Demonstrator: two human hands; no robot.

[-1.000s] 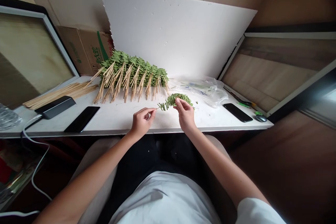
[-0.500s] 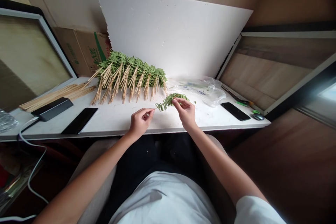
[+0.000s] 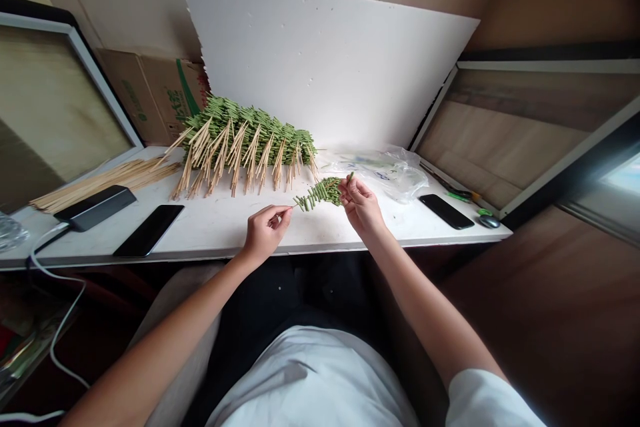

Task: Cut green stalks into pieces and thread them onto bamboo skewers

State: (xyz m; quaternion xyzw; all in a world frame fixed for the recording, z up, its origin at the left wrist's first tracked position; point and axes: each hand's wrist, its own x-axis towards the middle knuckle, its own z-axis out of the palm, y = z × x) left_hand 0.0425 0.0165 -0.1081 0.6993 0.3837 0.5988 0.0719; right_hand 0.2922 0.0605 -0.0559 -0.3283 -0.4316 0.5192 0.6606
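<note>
My left hand (image 3: 267, 232) is closed, thumb and fingertips pinching the end of a thin skewer that points right. Short cut green bean pieces (image 3: 311, 198) sit crosswise in a row along this skewer. Between the thumb and fingers of my right hand (image 3: 361, 205) is a single green bean piece (image 3: 351, 177), its tip poking up. More green bean pieces (image 3: 330, 189) lie just left of that hand; where the skewered row ends among them I cannot tell. Behind stands a large stack of filled green bean skewers (image 3: 250, 130), bare stick ends toward me.
Bare wooden skewers (image 3: 110, 180) lie at the left, beside a black power bank (image 3: 97, 207) with a white cable and a black phone (image 3: 149, 230). Rightward are a clear plastic bag (image 3: 390, 170), another phone (image 3: 446, 211) and small tools. A white foam board (image 3: 325, 67) leans behind.
My right hand has moved right, away from the skewered row, and now pinches a separate green bean piece. The left hand keeps the skewer almost in place.
</note>
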